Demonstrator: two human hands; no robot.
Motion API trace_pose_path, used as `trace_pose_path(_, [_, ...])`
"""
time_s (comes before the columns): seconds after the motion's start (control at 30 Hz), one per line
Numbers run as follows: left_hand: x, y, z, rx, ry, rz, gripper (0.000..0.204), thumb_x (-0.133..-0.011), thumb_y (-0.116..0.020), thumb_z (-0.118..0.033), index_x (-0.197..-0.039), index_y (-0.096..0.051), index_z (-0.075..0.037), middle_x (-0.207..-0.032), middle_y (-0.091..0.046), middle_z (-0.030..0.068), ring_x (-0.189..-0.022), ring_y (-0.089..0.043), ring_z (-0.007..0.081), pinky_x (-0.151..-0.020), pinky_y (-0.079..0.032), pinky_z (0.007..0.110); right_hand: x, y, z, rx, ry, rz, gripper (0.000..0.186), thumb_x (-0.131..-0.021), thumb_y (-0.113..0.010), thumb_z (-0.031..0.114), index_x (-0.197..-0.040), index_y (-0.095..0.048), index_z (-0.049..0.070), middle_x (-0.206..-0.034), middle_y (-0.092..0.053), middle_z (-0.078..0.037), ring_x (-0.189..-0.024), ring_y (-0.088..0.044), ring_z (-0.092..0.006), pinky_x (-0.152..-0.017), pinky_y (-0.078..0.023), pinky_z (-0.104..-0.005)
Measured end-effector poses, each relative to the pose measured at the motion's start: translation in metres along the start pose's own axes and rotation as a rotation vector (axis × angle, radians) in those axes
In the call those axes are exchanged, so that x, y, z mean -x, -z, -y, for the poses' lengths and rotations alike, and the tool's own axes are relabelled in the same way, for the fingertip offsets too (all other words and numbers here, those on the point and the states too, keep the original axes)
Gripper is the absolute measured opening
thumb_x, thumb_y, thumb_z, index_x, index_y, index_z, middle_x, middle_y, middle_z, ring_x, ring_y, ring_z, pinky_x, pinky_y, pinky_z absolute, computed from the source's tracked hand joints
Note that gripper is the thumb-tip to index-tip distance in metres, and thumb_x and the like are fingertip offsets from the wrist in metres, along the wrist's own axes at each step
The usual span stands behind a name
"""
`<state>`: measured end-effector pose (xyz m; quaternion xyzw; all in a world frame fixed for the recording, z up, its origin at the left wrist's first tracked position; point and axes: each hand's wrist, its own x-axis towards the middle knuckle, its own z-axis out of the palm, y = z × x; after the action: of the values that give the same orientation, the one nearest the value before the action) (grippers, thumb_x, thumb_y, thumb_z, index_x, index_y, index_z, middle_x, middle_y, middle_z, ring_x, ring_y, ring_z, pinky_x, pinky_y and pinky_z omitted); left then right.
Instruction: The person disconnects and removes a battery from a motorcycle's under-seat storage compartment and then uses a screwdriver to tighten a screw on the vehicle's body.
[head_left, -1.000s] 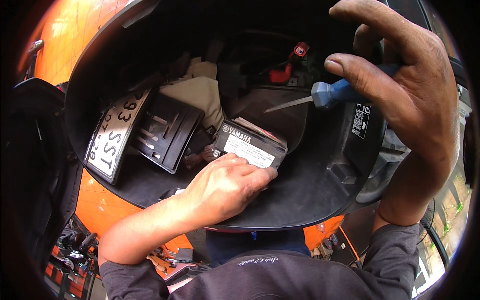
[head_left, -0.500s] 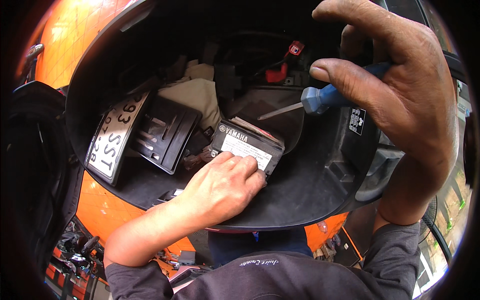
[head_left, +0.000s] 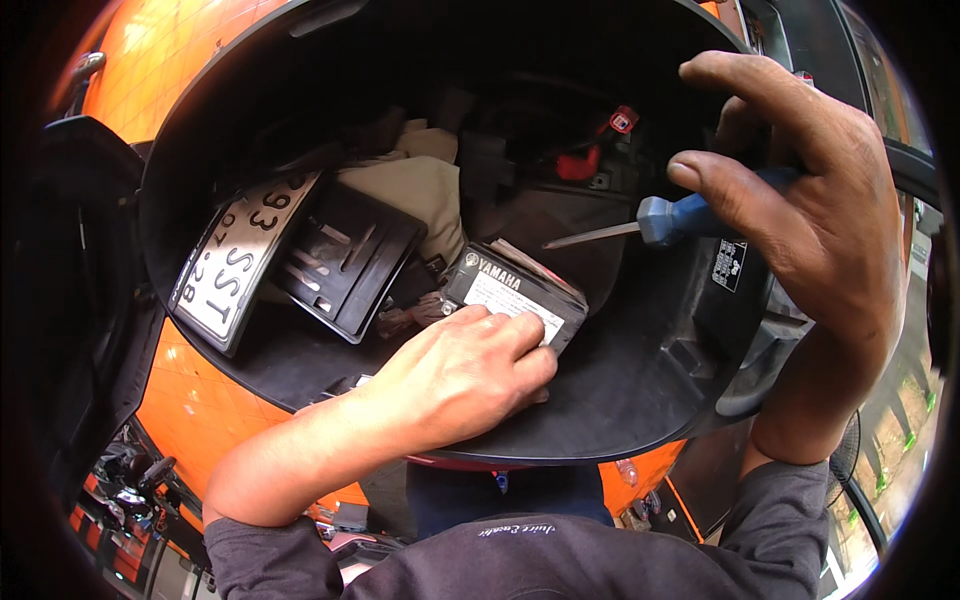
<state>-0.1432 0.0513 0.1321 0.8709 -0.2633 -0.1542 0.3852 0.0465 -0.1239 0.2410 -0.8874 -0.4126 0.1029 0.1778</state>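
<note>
My left hand [head_left: 470,370] lies with curled fingers on the near edge of a black case [head_left: 530,285]. The case has a white printed label, and papers stick out along its far side. In my right hand [head_left: 820,210] a screwdriver [head_left: 690,218] with a blue handle rests between thumb and palm. Its index finger is raised, bent away from the handle. The screwdriver's metal shaft points left, its tip above the far side of the case, apart from my left hand. Both hands are over the open black storage compartment [head_left: 610,425].
Left of the case lie a license plate [head_left: 240,255], a black plastic bracket [head_left: 350,262] and a beige cloth [head_left: 415,190]. Deeper inside is a red terminal cover [head_left: 578,166]. A raised dark lid [head_left: 85,280] stands at the left, above orange floor tiles [head_left: 200,420].
The compartment and its contents sit slightly farther right and lower in the picture. Both hands keep their holds, with little visible movement against the case.
</note>
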Motion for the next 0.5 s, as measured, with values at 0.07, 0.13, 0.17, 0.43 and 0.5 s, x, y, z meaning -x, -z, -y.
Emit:
trace_pose_path(0.07, [-0.0003, -0.0002, 0.0012, -0.068, -0.045, 0.032, 0.017, -0.082, -0.059, -0.017, -0.096, -0.066, -0.009, -0.09, -0.056, 0.0059, -0.085, -0.062, 0.021, -0.079, -0.047, 0.036, 0.0009, 0.0007, 0.0006, -0.023, -0.043, 0.01, 0.043, -0.075, -0.077, 0.011, -0.115, -0.066, 0.001, -0.07, -0.055, -0.006, -0.06, -0.052, -0.0134, -0.058, -0.041, -0.028])
trace_pose_path(0.13, [-0.0021, 0.0, 0.0018, -0.071, -0.072, 0.042, 0.019, -0.083, -0.058, -0.017, -0.098, -0.067, -0.009, -0.092, -0.056, 0.0056, -0.087, -0.061, 0.0203, -0.08, -0.047, 0.035, 0.0006, 0.0014, -0.0016, -0.022, -0.04, 0.011, 0.043, -0.075, -0.077, 0.011, -0.115, -0.066, 0.001, -0.07, -0.054, -0.005, -0.061, -0.051, -0.0125, -0.058, -0.041, -0.0274])
trace_pose_path(0.17, [-0.0019, -0.0006, 0.0022, -0.073, -0.085, 0.047, 0.02, -0.083, -0.058, -0.017, -0.099, -0.067, -0.009, -0.093, -0.056, 0.0055, -0.089, -0.061, 0.02, -0.081, -0.047, 0.035, 0.0012, -0.0001, -0.0045, -0.006, -0.014, 0.005, 0.043, -0.076, -0.077, 0.011, -0.116, -0.066, 0.001, -0.071, -0.054, -0.005, -0.062, -0.051, -0.0121, -0.058, -0.041, -0.0272])
trace_pose_path(0.43, [0.001, 0.0006, 0.0045, -0.002, -0.068, 0.018, 0.022, -0.083, -0.057, -0.018, -0.1, -0.067, -0.008, -0.099, -0.058, 0.0067, -0.093, -0.062, 0.0199, -0.08, -0.048, 0.035, -0.0018, -0.0049, 0.0011, -0.072, -0.124, 0.07, 0.043, -0.077, -0.075, 0.009, -0.118, -0.065, 0.0, -0.075, -0.053, -0.003, -0.066, -0.05, -0.0102, -0.061, -0.041, -0.0251])
trace_pose_path(0.5, [0.002, -0.0001, 0.0029, -0.018, -0.058, -0.007, 0.02, -0.083, -0.058, -0.018, -0.098, -0.067, -0.008, -0.098, -0.058, 0.0074, -0.092, -0.063, 0.0199, -0.078, -0.049, 0.035, -0.0012, -0.0078, 0.0006, -0.082, -0.156, 0.076, 0.043, -0.078, -0.074, 0.008, -0.12, -0.064, 0.0, -0.075, -0.054, -0.002, -0.067, -0.051, -0.009, -0.061, -0.041, -0.0241])
